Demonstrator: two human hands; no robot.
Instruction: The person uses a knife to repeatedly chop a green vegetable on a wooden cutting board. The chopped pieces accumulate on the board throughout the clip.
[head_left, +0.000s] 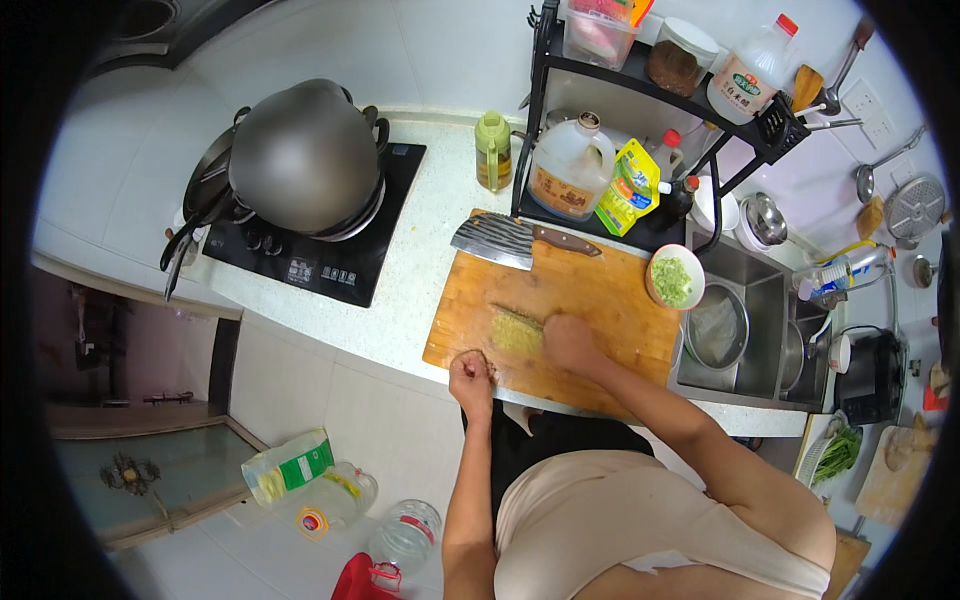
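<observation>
My right hand (574, 343) grips a knife whose blade (517, 316) stands over finely chopped pale yellow food (515, 335) on a wooden cutting board (615, 300). The knife's handle is hidden in the fist. Near the board's front left edge, my left hand (472, 375) has its fingers curled in; whether something small is inside cannot be told. A cleaver with a brown handle (564, 240) lies across the board's back edge, its broad blade (495, 238) to the left. At the board's back right corner sits a bowl of chopped green vegetable (673, 277).
Left of the board is a cooktop (315, 274) with a lidded wok (304, 161). Behind stand an oil pitcher (493, 150) and a black rack (600, 73) with bottles. A steel sink (757, 300) lies to the right. Large plastic bottles (405, 536) stand on the floor at left.
</observation>
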